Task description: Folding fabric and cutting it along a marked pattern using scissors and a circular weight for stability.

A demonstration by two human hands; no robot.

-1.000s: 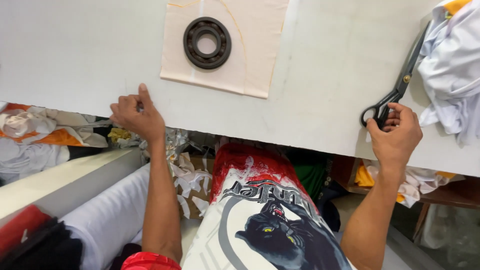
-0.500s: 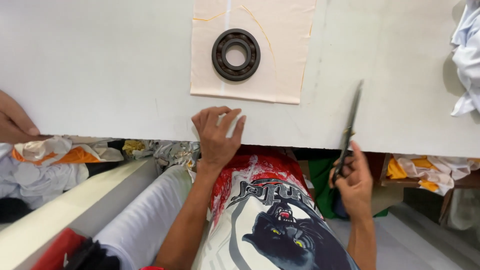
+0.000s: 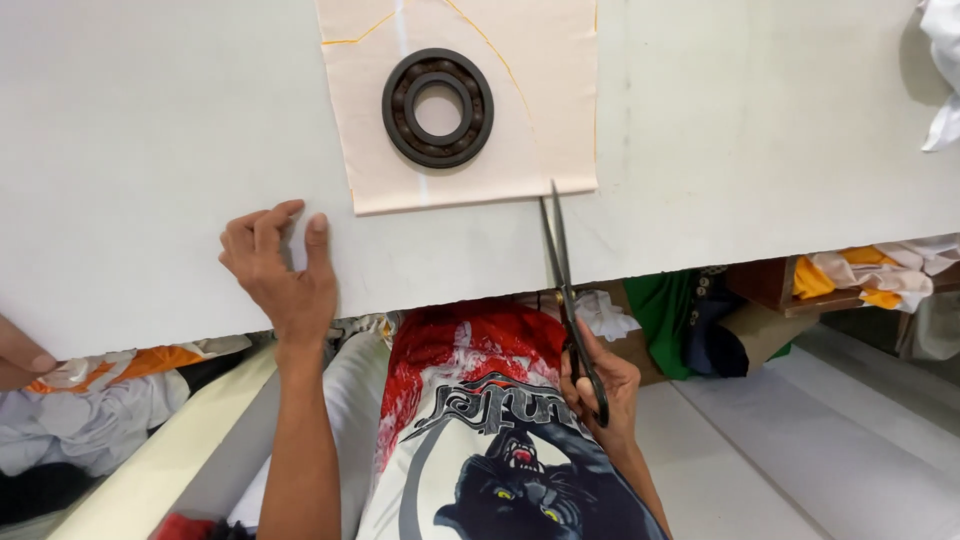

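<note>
My left hand (image 3: 280,270) lies flat, fingers spread, on the white fabric (image 3: 150,150) near the table's front edge, left of a peach fabric piece (image 3: 530,90). A dark metal bearing ring (image 3: 437,107) rests on that piece as a weight. My right hand (image 3: 600,385) grips black scissors (image 3: 562,280) below the table edge. Their blades point up and reach the peach piece's lower right corner. Yellow chalk lines cross the top of the peach piece.
Another person's fingers (image 3: 20,355) hold the fabric at the far left edge. Crumpled white cloth (image 3: 940,70) sits at the top right. Piles of coloured cloth scraps (image 3: 860,275) lie under the table, and a fabric roll (image 3: 160,470) lies at lower left.
My left hand slid left along the fabric edge and flattened. My right hand brought the scissors in from the right, so the blades now meet the peach piece's lower corner.
</note>
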